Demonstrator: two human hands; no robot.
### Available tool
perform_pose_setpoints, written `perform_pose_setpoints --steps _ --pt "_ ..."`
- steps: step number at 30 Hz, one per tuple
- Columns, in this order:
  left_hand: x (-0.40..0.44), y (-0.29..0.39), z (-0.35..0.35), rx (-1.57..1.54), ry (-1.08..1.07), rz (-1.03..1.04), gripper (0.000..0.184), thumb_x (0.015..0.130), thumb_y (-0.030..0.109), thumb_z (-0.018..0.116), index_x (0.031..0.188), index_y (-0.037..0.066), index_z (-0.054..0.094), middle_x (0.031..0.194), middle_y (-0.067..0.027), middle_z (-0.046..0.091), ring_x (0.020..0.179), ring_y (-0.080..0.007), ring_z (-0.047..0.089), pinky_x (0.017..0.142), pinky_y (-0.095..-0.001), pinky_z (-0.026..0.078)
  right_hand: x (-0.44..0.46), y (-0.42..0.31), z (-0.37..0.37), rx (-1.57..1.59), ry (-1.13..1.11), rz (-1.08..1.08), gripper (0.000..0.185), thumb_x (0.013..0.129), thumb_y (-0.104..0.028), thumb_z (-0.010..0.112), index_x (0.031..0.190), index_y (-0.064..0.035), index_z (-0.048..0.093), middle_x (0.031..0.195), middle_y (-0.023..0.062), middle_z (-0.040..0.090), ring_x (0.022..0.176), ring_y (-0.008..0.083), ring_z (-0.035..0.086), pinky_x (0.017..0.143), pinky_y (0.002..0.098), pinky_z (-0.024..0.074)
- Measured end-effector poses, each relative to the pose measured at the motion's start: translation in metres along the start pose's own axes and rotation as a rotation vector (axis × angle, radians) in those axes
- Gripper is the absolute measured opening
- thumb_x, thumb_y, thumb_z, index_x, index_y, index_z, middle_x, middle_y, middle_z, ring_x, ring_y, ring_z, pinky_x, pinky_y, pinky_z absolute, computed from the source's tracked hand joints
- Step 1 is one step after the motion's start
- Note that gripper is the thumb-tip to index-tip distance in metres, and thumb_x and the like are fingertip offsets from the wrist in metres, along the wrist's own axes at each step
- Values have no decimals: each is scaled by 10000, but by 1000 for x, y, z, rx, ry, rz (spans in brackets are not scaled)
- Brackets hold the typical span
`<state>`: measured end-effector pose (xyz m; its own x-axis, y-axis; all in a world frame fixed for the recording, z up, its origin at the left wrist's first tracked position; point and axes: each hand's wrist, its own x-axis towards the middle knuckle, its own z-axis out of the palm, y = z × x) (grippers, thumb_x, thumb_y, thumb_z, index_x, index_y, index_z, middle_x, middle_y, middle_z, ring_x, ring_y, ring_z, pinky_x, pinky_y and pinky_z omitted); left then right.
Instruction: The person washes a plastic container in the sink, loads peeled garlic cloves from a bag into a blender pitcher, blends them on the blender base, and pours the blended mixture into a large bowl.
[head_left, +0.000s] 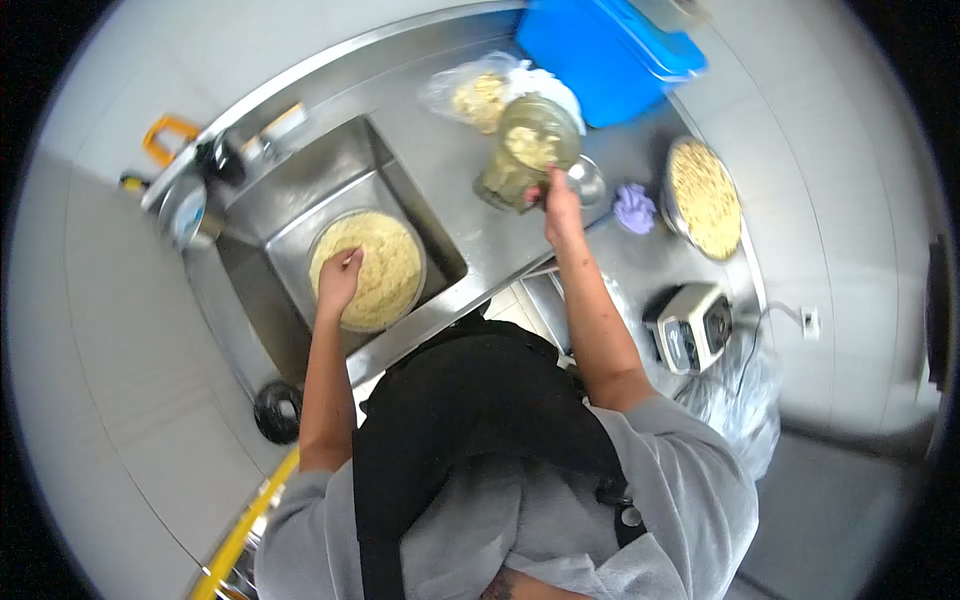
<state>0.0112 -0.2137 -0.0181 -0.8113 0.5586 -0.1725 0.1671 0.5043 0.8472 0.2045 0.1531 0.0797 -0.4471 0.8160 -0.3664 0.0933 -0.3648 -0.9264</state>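
Observation:
A round bowl [385, 275] of pale yellow, crumbly food stands in the metal sink. My left hand [340, 280] is over the food at the bowl's left side, fingers pressed together; whether anything is between them is too small to tell. Over the counter to the right, my right hand [560, 205] grips a blender jar [505, 175] by its side. The jar is greenish and see-through, tilted, with pale chunks inside. Behind the jar lies a clear plastic bag [480, 97] of similar pale pieces. A small metal bowl [586, 182] sits beside the jar.
A blue bin [600, 60] stands at the back right. Further right are a purple cloth [634, 208], a large bowl of pale pieces [708, 200] and a blender base [692, 330]. A black round object [278, 411] is near the sink's front left corner.

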Motion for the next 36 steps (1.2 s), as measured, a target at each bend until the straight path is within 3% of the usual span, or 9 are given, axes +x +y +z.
perform_pose_setpoints --steps 5,10,12,13,18,23,28,31,36 --pt "20 8 12 2 -85 32 452 1010 335 616 1272 -33 637 1061 -138 737 938 -179 698 829 -311 512 5 2 -9 -22 -39 -20 607 966 -524 627 1197 37 614 946 75 677 735 149 617 820 320 477" --pt "48 -29 33 20 -128 152 498 1000 370 642 1330 -1 605 1039 -83 709 859 -134 639 760 -287 493 3 -2 -56 -275 -76 -66 857 966 -742 408 1141 53 676 1009 117 697 892 189 626 879 314 491" --pt "42 -7 25 -14 -203 92 529 984 424 655 1294 -5 641 1018 -83 711 847 -144 641 752 -300 500 0 -11 -80 -140 -62 -56 839 954 -735 455 1020 59 719 996 114 709 874 199 633 844 321 508" --pt "34 13 24 29 -275 -43 468 991 356 648 1301 5 646 1238 -153 696 1099 -265 668 960 -357 504 -3 -13 -98 -226 -12 -63 770 954 -696 499 971 39 731 922 110 711 824 196 637 791 333 515" --pt "44 2 34 33 -274 -8 480 994 349 654 1302 -18 634 1195 -146 704 1027 -224 684 910 -336 522 20 -6 -176 -808 220 -373 457 914 -486 661 870 -38 739 659 155 656 602 269 611 628 411 493" --pt "24 54 53 -115 -227 -101 444 1001 340 655 1284 -3 651 1034 -92 704 967 -184 673 833 -327 530 -6 -11 -225 -900 156 -265 422 901 -447 658 922 -39 764 848 214 719 795 397 694 740 466 544" --pt "37 61 63 18 -312 0 424 1014 278 579 1268 -55 645 1145 -159 721 1016 -208 688 892 -333 530 -53 -54 -266 -916 159 -357 356 920 -371 658 1079 -67 750 1019 185 740 925 327 717 822 420 551" --pt "23 85 65 245 -299 -96 490 948 344 642 1282 -14 648 1185 -217 705 1074 -317 683 929 -386 520 -74 -70 -283 -960 182 -310 350 975 -356 646 1089 -38 738 896 146 741 798 212 692 747 354 523" --pt "5 80 71 334 -5 -22 540 943 456 637 1291 44 645 1293 -217 644 1226 -382 591 1073 -460 443 -54 -27 -263 -768 -173 -141 400 1004 -339 647 1149 30 701 953 86 712 881 158 662 818 298 520"
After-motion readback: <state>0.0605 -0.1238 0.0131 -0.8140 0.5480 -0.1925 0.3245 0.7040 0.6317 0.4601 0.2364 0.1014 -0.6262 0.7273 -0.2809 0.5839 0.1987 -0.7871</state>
